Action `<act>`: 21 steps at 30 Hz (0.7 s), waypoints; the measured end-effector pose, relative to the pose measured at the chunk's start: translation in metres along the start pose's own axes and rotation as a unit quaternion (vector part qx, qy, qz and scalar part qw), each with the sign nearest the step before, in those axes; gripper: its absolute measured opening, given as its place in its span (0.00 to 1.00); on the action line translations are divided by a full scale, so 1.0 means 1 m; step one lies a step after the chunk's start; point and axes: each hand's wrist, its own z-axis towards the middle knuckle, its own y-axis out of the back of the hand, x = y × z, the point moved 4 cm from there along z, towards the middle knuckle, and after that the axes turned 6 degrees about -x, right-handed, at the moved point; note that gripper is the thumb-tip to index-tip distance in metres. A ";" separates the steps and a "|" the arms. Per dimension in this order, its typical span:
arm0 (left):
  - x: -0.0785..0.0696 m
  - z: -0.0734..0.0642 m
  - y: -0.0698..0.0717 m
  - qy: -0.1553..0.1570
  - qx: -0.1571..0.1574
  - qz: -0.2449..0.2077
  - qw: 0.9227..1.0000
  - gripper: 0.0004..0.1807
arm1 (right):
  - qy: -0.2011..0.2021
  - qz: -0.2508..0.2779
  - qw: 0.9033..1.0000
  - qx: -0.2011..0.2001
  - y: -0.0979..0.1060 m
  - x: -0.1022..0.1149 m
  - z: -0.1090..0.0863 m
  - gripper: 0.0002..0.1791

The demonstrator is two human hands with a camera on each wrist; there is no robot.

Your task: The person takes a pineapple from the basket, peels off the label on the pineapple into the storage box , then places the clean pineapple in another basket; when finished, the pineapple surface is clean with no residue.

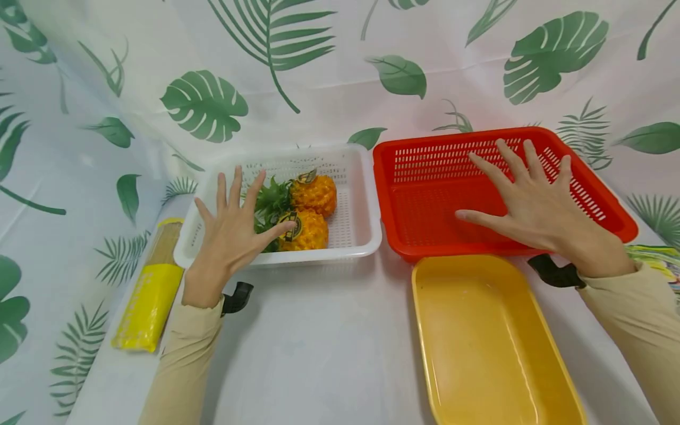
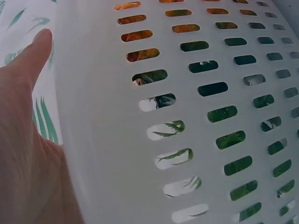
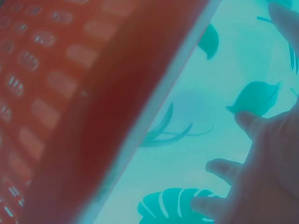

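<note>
Left hand [image 1: 228, 236]: spread over white rectangular plastic basket [image 1: 345, 221], nine o'clock.
Right hand [image 1: 542, 206]: spread over red rectangular plastic basket [image 1: 425, 212], three o'clock.

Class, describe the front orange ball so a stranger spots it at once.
Start at the white basket, left of the red basket. In it, beside leafy greens, find the front orange ball. Unlike the rear orange ball, it lies nearer the camera, and in the head view the thumb of the left hand overlaps it.

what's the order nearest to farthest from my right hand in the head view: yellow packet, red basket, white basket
1. Red basket: right hand appears over it
2. White basket: just left of the red one
3. Yellow packet: far left, past the white basket
</note>
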 end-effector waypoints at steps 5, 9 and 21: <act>0.003 -0.004 0.003 -0.005 -0.011 -0.001 1.000 0.59 | 0.024 0.011 1.000 -0.013 0.001 0.015 0.003 0.57; 0.010 -0.013 0.009 -0.005 -0.033 -0.007 0.999 0.52 | 0.067 0.008 0.997 -0.030 0.003 0.037 0.009 0.55; 0.048 -0.052 0.023 0.038 -0.126 -0.087 0.987 0.45 | 0.208 -0.003 0.977 -0.042 0.005 0.117 0.022 0.48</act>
